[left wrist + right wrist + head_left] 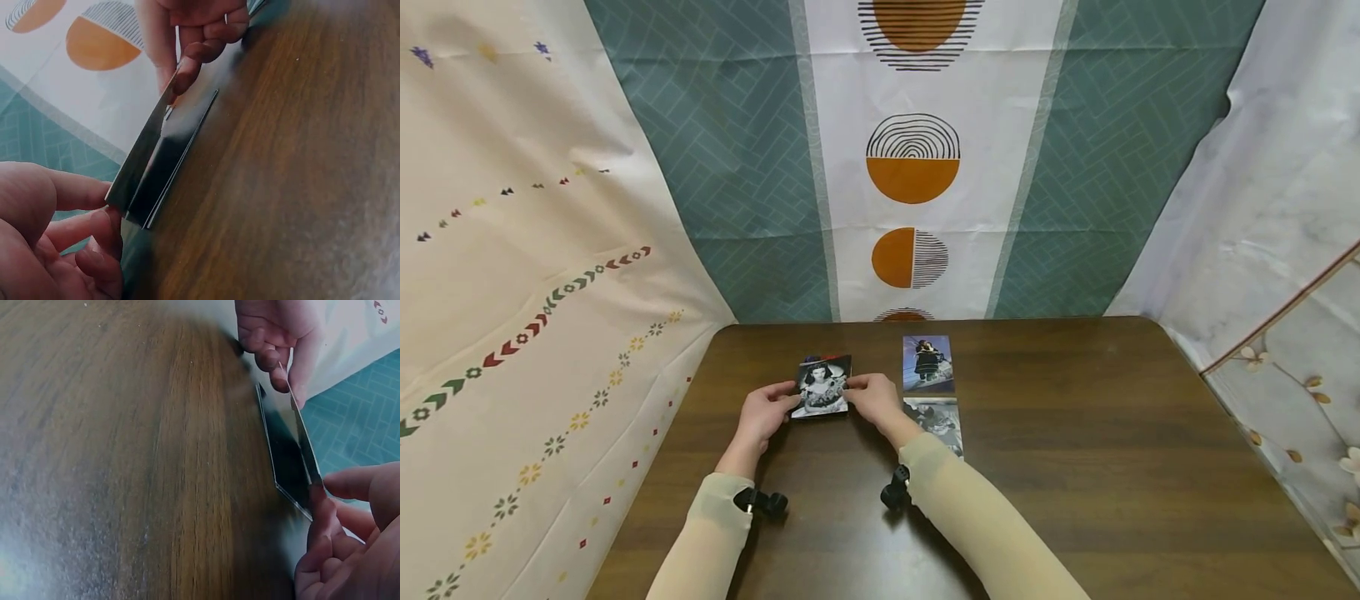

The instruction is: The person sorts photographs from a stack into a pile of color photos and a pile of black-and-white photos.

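Photo (822,386) sits between your hands — left hand (765,414) pinching its left edge, right hand (872,397) its right, near edge tilted off the desk (1075,467), left of two flat photos (931,392).

Dark brown wooden table (1075,467), grain running left to right, with a soft sheen on its surface. Far wall: hanging cloth (917,167) with teal herringbone panels and a white centre strip bearing orange and black-lined circles. Left: cream cloth (512,275) with small flower and arrow borders. Right: white cloth (1262,200), floral-printed near the corner.
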Demonstrator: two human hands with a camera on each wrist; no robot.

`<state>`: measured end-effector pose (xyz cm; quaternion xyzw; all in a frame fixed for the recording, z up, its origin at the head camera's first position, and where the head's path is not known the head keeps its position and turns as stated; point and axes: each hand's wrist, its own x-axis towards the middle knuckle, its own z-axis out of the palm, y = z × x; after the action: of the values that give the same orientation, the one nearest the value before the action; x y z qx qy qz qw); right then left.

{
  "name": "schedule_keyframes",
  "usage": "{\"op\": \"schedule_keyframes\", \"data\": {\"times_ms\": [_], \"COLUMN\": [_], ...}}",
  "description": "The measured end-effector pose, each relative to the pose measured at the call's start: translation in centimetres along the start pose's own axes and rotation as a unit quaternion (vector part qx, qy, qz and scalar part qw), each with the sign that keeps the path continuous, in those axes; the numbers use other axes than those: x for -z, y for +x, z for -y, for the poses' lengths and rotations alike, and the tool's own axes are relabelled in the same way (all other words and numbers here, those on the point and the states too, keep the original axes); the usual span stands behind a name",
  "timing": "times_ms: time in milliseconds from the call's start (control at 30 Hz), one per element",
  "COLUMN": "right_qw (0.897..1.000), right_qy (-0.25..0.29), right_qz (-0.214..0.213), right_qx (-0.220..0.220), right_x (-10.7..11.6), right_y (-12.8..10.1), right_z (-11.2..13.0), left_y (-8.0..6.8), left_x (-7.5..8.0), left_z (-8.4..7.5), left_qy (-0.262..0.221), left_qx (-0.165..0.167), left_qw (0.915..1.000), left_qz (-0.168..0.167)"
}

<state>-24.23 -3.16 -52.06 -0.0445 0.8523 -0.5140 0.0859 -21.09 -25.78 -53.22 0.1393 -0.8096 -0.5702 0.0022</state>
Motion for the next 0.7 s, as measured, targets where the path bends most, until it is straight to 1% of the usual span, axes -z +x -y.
{"op": "schedule_keyframes", "data": {"times_ms": [100,200,267,367,467,600,700], "right_qw": [0.999,0.997,0.995,0.994,0.994,0.992,0.991], "right_qy": [0.035,0.065,0.075,0.061,0.037,0.006,-0.018], "right_qz": [0.011,0.039,0.062,0.085,0.102,0.123,0.128], "right_qx": [0.006,0.011,0.012,0.02,0.03,0.04,0.046], "right_x": [0.4,1.3,2.4,4.5,6.8,9.6,11.3], "right_y": [0.0,0.0,-0.2,-0.5,-0.8,-1.6,-2.4], "right_z": [-0.2,-0.7,-1.1,-1.8,-2.7,-3.9,-4.6], "left_y": [-0.1,-0.3,-0.6,-1.1,-1.6,-2.5,-3.1], "left_x": [-0.1,-0.4,-0.9,-1.8,-3.0,-4.8,-6.3], "left_z": [-0.3,-0.8,-1.1,-1.7,-2.3,-2.8,-3.3], "left_qy": [0.0,-0.004,-0.009,-0.014,-0.006,0.006,0.016], "left_qx": [-0.005,-0.015,-0.023,-0.033,-0.041,-0.052,-0.064], "left_qw": [1.0,0.9998,0.9995,0.9981,0.9957,0.9923,0.9893], "left_qz": [0.001,0.009,0.022,0.05,0.083,0.112,0.13]}}
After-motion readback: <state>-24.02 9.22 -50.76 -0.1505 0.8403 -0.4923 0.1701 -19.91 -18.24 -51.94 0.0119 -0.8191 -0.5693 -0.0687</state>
